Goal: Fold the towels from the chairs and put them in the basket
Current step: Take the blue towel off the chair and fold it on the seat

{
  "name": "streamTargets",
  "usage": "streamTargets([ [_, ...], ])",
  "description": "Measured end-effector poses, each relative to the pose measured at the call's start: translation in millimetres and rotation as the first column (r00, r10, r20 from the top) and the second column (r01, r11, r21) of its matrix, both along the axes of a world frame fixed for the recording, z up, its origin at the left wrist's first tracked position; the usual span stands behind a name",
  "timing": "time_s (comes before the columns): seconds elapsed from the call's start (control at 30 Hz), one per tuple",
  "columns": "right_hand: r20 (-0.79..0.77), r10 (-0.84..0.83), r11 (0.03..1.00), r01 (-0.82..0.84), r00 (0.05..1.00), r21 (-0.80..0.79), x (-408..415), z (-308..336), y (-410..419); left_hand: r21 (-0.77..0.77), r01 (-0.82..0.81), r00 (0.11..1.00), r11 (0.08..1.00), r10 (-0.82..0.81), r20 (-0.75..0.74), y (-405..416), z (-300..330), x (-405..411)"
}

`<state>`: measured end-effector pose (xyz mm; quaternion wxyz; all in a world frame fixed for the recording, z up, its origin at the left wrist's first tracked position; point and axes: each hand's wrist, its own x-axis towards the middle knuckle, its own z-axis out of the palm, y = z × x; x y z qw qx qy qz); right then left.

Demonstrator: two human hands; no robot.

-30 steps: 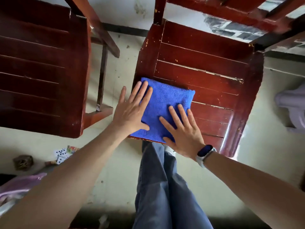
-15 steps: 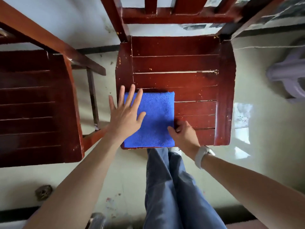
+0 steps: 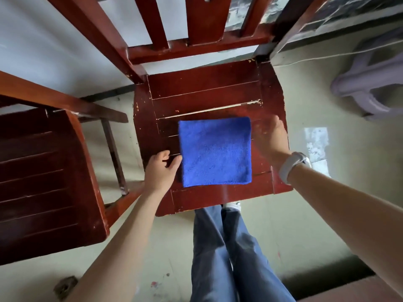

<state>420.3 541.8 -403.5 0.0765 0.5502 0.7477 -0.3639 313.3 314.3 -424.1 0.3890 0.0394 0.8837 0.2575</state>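
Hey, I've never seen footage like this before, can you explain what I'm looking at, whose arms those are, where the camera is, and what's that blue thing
There is no machine here. The picture comes from one wide-angle camera worn on a person's head, looking forward and down, so the two bare arms reaching in from the bottom are that person's own, and the legs in blue trousers are theirs too.

The blue thing is a folded towel, lying flat as a neat square on the seat of a dark red wooden chair. A second, similar chair stands to the left.

The left hand sits at the towel's left edge, and the right hand, with a pale wristband, is at its right edge. The right hand is blurred. Neither hand has a clear grip on the towel, which rests on the seat. No basket is in view.
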Motion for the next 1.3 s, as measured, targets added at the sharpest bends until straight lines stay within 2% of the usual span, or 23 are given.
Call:
streamTargets([
  [0.1,0.132,0.016,0.983,0.008,0.991,-0.183,19.6,-15.5,-16.4,0.094,-0.172,0.981,0.981,0.163,0.103,12.9,-6.0,-1.5],
  [0.27,0.113,-0.131,0.948,0.157,0.985,-0.276,25.1,-28.8,-39.0,0.082,-0.326,0.944,0.942,0.319,0.080,32.6,-15.8,2.3],
  [0.4,0.068,-0.360,0.860,0.360,0.930,-0.363,17.3,-24.6,-41.1,0.091,-0.375,0.921,0.922,0.360,0.151,41.6,-17.4,2.8],
  [0.53,-0.006,-0.465,0.774,0.403,0.885,-0.488,15.6,-14.9,-41.5,0.165,-0.380,0.911,0.910,0.338,0.237,45.3,-7.0,5.3],
  [0.7,-0.164,-0.458,0.789,0.314,0.874,-0.528,32.1,14.9,-41.4,0.271,-0.246,0.966,0.931,0.214,0.143,42.4,27.0,16.7],
  [0.93,-0.332,-0.428,0.838,0.231,0.841,-0.495,79.8,95.0,-15.7,0.310,-0.036,0.998,0.950,0.018,0.059,71.0,110.8,43.1],
  [1.1,-0.348,-0.454,0.867,0.316,0.820,-0.385,148.4,157.2,19.2,0.355,0.162,0.985,0.921,-0.172,-0.003,137.8,169.8,91.6],
  [1.3,-0.416,-0.579,0.815,0.495,0.701,-0.301,265.7,225.6,93.6,0.431,0.396,0.914,0.811,-0.392,-0.104,248.2,236.5,184.3],
])
